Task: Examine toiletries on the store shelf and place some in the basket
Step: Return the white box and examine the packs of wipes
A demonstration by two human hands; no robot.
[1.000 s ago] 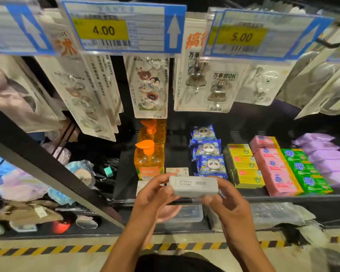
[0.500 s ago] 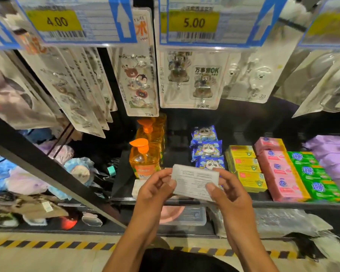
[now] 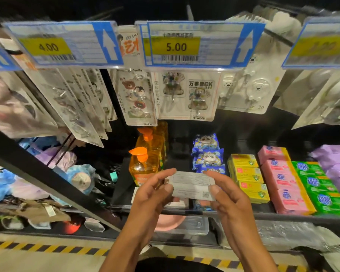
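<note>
A small white soap box (image 3: 192, 186) with printed text and a QR code is held up in front of the shelf, its back face toward me. My left hand (image 3: 153, 191) pinches its left end and my right hand (image 3: 224, 195) pinches its right end. Behind it on the black shelf (image 3: 283, 216) stand orange pump bottles (image 3: 145, 163), blue panda soap packs (image 3: 207, 154), yellow soap boxes (image 3: 247, 173), pink soap bars (image 3: 283, 183) and green soap bars (image 3: 318, 187). No basket is in view.
Price tags reading 4.00 (image 3: 49, 47) and 5.00 (image 3: 176, 47) hang above carded adhesive hooks (image 3: 185, 95). Purple packs (image 3: 336, 163) lie at the far right. A lower shelf holds a pink dish (image 3: 167, 222) and a clear container (image 3: 194, 224). Yellow-black floor tape (image 3: 47, 248) runs below.
The white box has been turned from its narrow side to its wide printed back face. Both hands kept hold of it, and my view shifted slightly right.
</note>
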